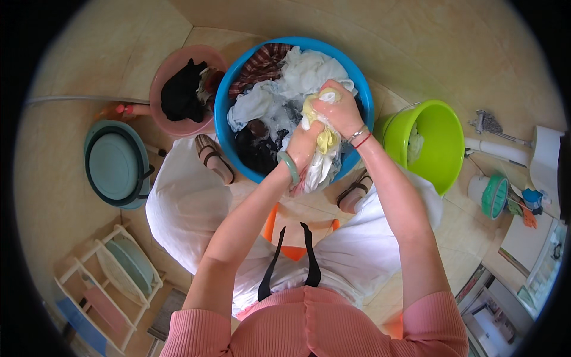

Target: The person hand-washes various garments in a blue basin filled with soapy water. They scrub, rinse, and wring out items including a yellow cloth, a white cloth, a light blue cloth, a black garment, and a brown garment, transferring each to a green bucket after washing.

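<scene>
I see the left hand (302,146) and the right hand (344,112) both closed tightly around one yellow-and-white cloth (326,141), bunched between them over the near right part of the blue tub (220,113). Its white end hangs below the fists. In the tub I can make out a plaid garment (260,68), whites (309,71) and dark clothes among suds. A pink basin (156,98) stands left of it, a green bucket (443,146) right.
</scene>
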The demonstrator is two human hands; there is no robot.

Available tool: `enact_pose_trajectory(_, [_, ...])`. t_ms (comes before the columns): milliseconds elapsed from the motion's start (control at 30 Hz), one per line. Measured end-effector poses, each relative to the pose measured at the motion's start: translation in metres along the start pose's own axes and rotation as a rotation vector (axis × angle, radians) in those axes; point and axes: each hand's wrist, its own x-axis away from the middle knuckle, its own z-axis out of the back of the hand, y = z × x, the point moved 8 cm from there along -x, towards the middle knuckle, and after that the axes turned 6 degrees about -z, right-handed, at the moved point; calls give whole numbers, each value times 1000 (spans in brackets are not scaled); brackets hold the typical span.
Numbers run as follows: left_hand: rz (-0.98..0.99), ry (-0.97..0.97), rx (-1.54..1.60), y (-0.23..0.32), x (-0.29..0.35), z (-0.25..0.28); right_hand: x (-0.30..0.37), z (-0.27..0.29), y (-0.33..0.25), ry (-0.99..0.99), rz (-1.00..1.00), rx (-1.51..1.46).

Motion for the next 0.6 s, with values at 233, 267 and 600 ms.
enact_pose_trajectory(233, [-184,169,-215,-13,-10,24,10,-4,9,368,50,303])
enact_pose_trajectory(267, [-198,218,-268,-11,-7,28,10,-4,8,361,32,257])
enact_pose_trajectory(600, [-8,-163,-20,18,15,-10,1,-1,21,122,-169,-110])
